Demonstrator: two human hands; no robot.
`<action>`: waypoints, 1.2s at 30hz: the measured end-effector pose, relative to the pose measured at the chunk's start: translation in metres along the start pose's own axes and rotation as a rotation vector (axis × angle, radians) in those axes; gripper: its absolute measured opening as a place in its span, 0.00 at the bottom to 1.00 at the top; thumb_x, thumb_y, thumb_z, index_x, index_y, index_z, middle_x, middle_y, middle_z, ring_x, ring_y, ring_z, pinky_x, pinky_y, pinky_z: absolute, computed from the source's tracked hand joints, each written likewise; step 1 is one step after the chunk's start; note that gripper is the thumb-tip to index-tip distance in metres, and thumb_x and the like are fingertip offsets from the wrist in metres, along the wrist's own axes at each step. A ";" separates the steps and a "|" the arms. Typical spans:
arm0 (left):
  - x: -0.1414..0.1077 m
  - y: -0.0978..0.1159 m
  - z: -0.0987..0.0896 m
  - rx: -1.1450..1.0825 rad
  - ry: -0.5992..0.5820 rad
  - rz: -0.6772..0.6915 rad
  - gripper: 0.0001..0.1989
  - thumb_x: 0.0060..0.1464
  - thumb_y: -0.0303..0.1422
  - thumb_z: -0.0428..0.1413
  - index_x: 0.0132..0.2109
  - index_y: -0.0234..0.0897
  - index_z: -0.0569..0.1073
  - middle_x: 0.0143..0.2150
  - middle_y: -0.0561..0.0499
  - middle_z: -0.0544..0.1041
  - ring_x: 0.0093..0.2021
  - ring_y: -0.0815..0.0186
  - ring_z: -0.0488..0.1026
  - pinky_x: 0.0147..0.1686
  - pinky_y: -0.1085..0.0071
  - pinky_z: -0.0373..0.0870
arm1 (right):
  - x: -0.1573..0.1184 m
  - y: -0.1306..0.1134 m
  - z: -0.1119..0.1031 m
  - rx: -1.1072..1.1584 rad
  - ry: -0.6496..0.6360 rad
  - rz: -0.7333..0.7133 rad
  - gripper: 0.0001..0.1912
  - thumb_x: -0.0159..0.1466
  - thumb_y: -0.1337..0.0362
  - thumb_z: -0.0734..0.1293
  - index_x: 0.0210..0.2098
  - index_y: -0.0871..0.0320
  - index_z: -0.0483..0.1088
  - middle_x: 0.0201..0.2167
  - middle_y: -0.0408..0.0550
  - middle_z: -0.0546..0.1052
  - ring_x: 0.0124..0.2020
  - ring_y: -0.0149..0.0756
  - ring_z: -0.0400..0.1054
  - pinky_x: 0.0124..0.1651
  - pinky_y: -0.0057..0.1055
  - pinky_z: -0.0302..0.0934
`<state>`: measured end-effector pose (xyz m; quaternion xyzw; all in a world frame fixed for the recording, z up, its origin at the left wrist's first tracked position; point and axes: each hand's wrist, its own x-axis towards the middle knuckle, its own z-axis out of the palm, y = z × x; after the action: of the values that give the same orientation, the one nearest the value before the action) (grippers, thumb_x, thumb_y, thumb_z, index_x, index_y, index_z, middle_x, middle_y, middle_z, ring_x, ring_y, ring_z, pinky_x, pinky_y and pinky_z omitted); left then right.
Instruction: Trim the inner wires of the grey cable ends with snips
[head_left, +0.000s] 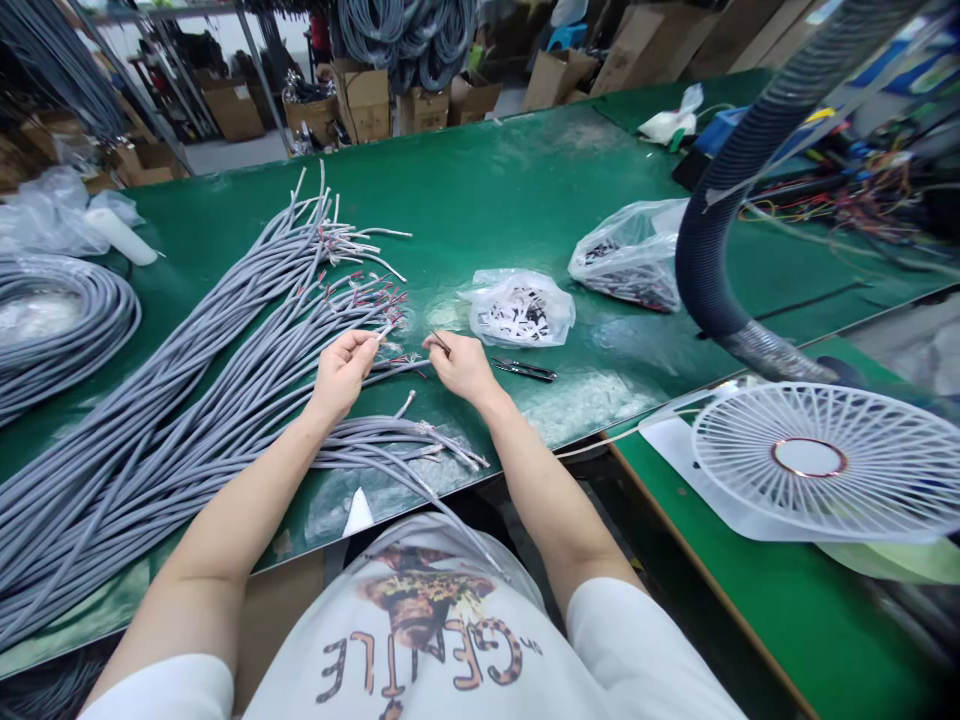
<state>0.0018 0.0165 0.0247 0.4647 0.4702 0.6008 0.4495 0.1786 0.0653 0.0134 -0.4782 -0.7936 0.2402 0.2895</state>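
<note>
My left hand (pixel 343 372) pinches the stripped end of a grey cable (pixel 384 334) between thumb and fingers. Just right of it, my right hand (pixel 461 364) is closed on a thin dark tool (pixel 441 342), whose exact kind is too small to make out. Around and under my left hand lie many grey cables (pixel 225 330), some with red and white wire ends bared. Beside my right hand rest black thread snips (pixel 525 370). Beyond them sits an open clear bag (pixel 559 312) of small white and black pieces.
A second plastic bag (pixel 637 250) lies farther right, near a dark flexible hose (pixel 701 240). At right stands a white fan (pixel 810 458). Coiled cable (pixel 112 310) lies at left on the green table (pixel 480 190). Cardboard boxes (pixel 365 105) stand behind.
</note>
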 end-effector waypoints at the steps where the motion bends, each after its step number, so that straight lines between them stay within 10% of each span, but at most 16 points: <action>1: 0.001 0.000 0.000 -0.006 0.000 -0.008 0.18 0.45 0.45 0.63 0.34 0.32 0.72 0.15 0.61 0.57 0.15 0.78 0.49 0.15 0.79 0.42 | -0.003 -0.002 -0.002 0.036 -0.005 -0.039 0.14 0.61 0.68 0.59 0.41 0.61 0.74 0.26 0.45 0.75 0.26 0.31 0.64 0.34 0.26 0.55; 6: 0.000 0.000 0.001 0.005 -0.026 -0.032 0.18 0.45 0.44 0.63 0.33 0.33 0.72 0.16 0.61 0.57 0.15 0.78 0.50 0.15 0.78 0.44 | -0.013 -0.026 0.000 -0.061 -0.029 -0.193 0.22 0.61 0.57 0.64 0.51 0.62 0.69 0.31 0.48 0.75 0.29 0.34 0.65 0.35 0.27 0.56; 12: -0.004 -0.004 0.003 0.043 -0.095 -0.052 0.17 0.45 0.44 0.62 0.33 0.33 0.72 0.16 0.61 0.58 0.16 0.78 0.50 0.16 0.77 0.43 | -0.008 -0.035 0.009 -0.281 -0.028 -0.181 0.14 0.65 0.66 0.56 0.37 0.59 0.73 0.34 0.51 0.77 0.35 0.36 0.68 0.34 0.28 0.52; 20: -0.001 0.000 -0.002 0.049 -0.072 -0.041 0.16 0.48 0.43 0.60 0.35 0.33 0.70 0.16 0.59 0.63 0.14 0.76 0.55 0.15 0.78 0.49 | -0.031 0.003 -0.016 -0.444 -0.095 0.238 0.13 0.64 0.65 0.57 0.37 0.58 0.73 0.32 0.52 0.78 0.32 0.40 0.69 0.33 0.31 0.51; 27: -0.007 0.000 0.000 0.050 -0.195 -0.035 0.12 0.50 0.39 0.59 0.35 0.33 0.72 0.20 0.54 0.72 0.15 0.78 0.56 0.15 0.79 0.49 | -0.059 0.036 -0.032 -0.302 0.017 -0.051 0.20 0.64 0.54 0.63 0.48 0.61 0.71 0.43 0.55 0.75 0.44 0.42 0.66 0.48 0.35 0.57; 36: -0.009 -0.002 0.002 0.080 -0.260 -0.038 0.15 0.48 0.43 0.61 0.35 0.33 0.75 0.18 0.56 0.67 0.16 0.76 0.56 0.16 0.77 0.49 | -0.063 0.084 -0.064 -0.625 -0.038 0.184 0.17 0.63 0.64 0.60 0.50 0.62 0.70 0.45 0.61 0.72 0.44 0.50 0.63 0.43 0.40 0.58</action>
<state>0.0057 0.0086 0.0214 0.5470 0.4402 0.5078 0.4991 0.2989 0.0511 -0.0108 -0.6092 -0.7876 0.0191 0.0911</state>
